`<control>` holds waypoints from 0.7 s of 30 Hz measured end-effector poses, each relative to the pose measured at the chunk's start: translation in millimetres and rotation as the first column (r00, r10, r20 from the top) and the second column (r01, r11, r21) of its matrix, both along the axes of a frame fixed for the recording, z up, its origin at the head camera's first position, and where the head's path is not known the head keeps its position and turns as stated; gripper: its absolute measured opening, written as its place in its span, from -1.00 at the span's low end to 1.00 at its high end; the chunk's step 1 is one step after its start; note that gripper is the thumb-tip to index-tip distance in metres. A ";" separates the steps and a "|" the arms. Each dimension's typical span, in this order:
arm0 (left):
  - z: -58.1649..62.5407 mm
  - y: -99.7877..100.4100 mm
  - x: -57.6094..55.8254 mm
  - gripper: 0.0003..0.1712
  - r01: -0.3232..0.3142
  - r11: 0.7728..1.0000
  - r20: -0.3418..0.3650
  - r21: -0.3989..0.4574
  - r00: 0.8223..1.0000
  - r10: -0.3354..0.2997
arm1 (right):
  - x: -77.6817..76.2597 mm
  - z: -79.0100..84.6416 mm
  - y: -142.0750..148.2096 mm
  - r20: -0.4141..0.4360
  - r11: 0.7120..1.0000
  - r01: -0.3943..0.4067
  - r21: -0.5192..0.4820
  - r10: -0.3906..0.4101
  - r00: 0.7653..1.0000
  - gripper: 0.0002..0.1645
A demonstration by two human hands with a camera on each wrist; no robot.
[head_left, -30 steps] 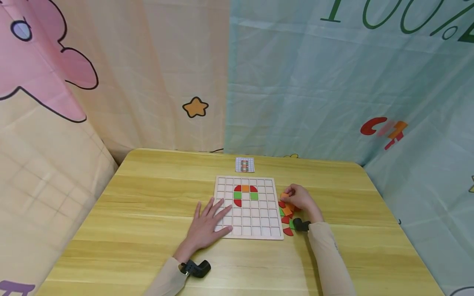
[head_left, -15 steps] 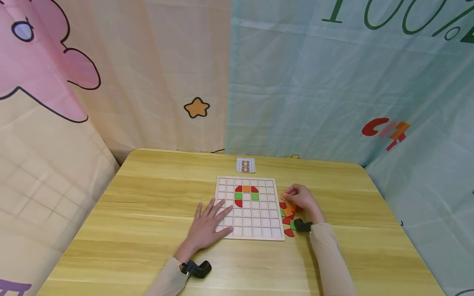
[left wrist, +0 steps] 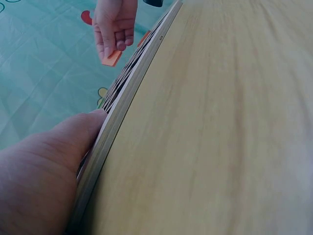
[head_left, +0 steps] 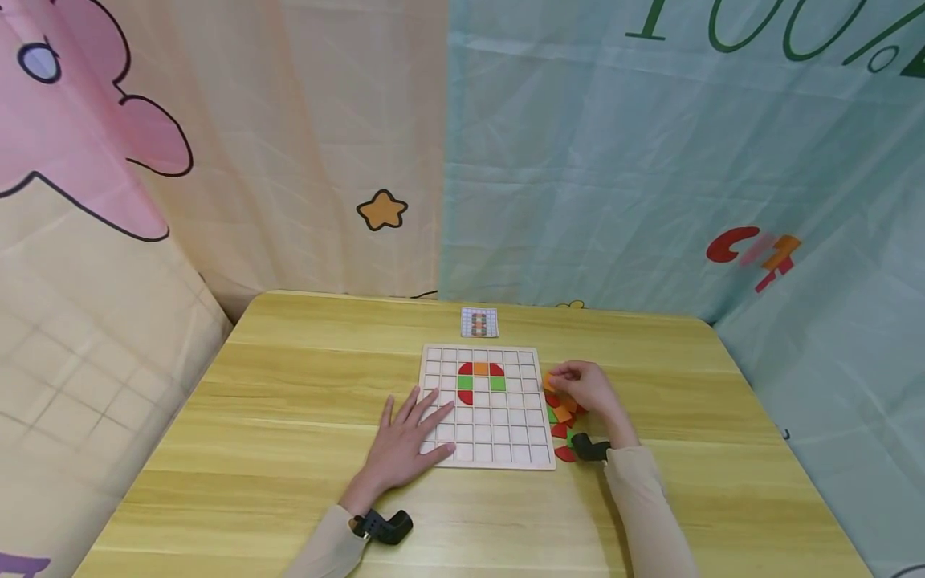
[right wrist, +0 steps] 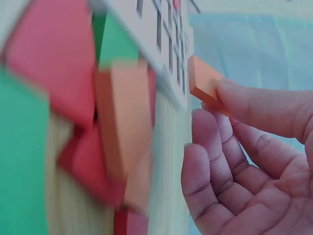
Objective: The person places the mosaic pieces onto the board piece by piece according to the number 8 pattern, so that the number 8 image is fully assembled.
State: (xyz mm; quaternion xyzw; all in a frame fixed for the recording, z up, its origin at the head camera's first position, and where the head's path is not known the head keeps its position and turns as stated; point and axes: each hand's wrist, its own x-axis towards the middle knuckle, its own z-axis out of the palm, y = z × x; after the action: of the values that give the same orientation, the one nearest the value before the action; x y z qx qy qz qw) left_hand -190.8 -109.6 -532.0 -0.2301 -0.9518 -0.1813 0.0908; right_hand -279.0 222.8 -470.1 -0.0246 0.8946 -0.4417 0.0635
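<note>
My right hand (head_left: pixel 588 387) pinches an orange square tile (right wrist: pixel 204 81) between thumb and fingertips, at the right edge of the white grid board (head_left: pixel 506 445). The same tile shows at the fingertips in the left wrist view. Spread fingers of my left hand (head_left: pixel 401 445) rest on the board's lower left part, its thumb at the front edge. Red quarter-round tiles (head_left: pixel 466 397), green squares (head_left: pixel 498 384) and one orange square (head_left: pixel 480 369) sit in cells in the board's upper middle. Below my right hand lies a loose pile of red, green and orange tiles (right wrist: pixel 129 122), partly hidden by the hand.
Behind the board lies a small card (head_left: pixel 479 322) printed with a grid and a coloured pattern. The wooden table (head_left: pixel 303 361) reaches back to hanging printed curtains (head_left: pixel 578 185). Each wrist wears a black camera (head_left: pixel 390 526).
My right hand has moved slightly left with the orange tile, from over the pile to the board's right edge. The left hand has stayed in place.
</note>
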 end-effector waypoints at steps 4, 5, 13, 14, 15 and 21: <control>-0.2 0.0 -0.2 -0.24 0.001 1.000 0.005 0.000 1.000 -0.001 | 5.2 4.8 -16.3 0.006 1.000 -0.022 -0.018 0.022 1.000 -0.80; 0.0 0.0 -0.2 -0.24 0.002 1.000 0.007 0.000 1.000 -0.002 | 6.4 5.1 -20.6 0.008 0.999 -0.032 -0.027 0.032 0.999 -0.81; 2.5 -0.1 0.1 -0.25 0.004 1.000 0.015 -0.004 1.000 -0.004 | 9.7 2.1 -54.0 -0.010 0.993 -0.122 0.002 0.122 0.992 -0.90; 2.8 -0.1 0.2 -0.25 0.005 1.000 0.016 -0.004 1.000 -0.005 | 9.4 1.6 -57.8 -0.002 0.992 -0.126 0.001 0.126 0.992 -0.91; 3.0 -0.1 0.2 -0.25 0.005 1.000 0.016 -0.002 1.000 -0.005 | 9.0 1.0 -61.2 -0.001 0.991 -0.135 0.005 0.135 0.991 -0.92; 2.8 -0.6 0.2 -0.25 0.000 1.000 0.018 -0.013 1.000 0.000 | 5.4 -1.0 -78.9 -0.014 0.979 -0.199 0.032 0.200 0.980 -0.96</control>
State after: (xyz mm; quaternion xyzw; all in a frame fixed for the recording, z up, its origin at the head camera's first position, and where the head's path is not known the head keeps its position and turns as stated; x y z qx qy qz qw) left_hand -190.6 -110.2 -529.2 -0.2292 -0.9537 -0.1770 0.0809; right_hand -273.6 143.9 -471.1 -0.1171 0.8947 -0.4194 0.1000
